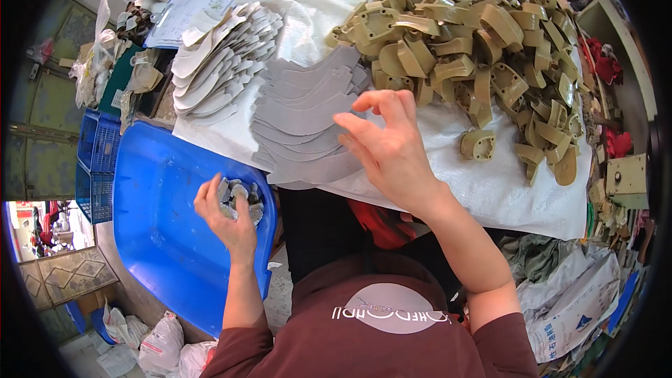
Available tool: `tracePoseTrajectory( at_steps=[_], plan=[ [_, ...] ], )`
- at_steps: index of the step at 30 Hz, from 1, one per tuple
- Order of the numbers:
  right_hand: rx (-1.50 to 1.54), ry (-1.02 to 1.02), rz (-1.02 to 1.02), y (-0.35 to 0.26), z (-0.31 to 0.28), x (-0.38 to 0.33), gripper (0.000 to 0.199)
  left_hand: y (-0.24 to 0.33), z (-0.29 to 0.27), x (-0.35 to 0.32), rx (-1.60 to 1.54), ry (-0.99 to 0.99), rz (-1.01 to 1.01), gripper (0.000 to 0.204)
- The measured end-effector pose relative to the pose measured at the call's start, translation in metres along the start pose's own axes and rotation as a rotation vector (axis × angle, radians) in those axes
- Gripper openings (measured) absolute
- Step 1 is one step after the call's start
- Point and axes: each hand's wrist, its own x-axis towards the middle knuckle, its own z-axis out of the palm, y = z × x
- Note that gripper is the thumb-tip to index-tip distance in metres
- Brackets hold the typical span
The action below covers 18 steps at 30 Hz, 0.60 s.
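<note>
Over the blue tub (157, 245), my left hand (231, 220) has its fingers curled but apart. A cluster of small grey rounded pieces (256, 211) lies right beside and behind its fingers. I see none of them firmly gripped. My right hand (392, 140) hovers above the table, thumb and forefinger apart, with nothing visible between them. Beneath its fingertips, thin grey curved sheets (297, 115) lie fanned in overlapping rows. To the far right is a large heap of glossy olive-tan shoe heels (500, 21). One loose shoe heel (478, 145) sits nearer me.
A second stack of pale grey curved pieces (217, 63) stands at the left on the white sheet (532, 203) covering the table. Blue crates (98, 161) are left of the tub. White plastic bags (161, 343) rest on the floor; white sacks (577, 301) lie at right.
</note>
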Motion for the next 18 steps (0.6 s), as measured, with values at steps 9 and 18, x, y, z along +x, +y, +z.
tracePoseTrajectory(
  at_steps=[9, 18],
  plan=[
    [-0.306, -0.071, -0.098, 0.004, 0.042, 0.024, 0.005, 0.062, 0.032, 0.061, -0.154, -0.182, 0.261, 0.048],
    [0.026, -0.018, 0.006, 0.003, 0.013, 0.011, 0.011, 0.057, 0.031, 0.057, 0.023, -0.274, 0.310, 0.054]
  ],
)
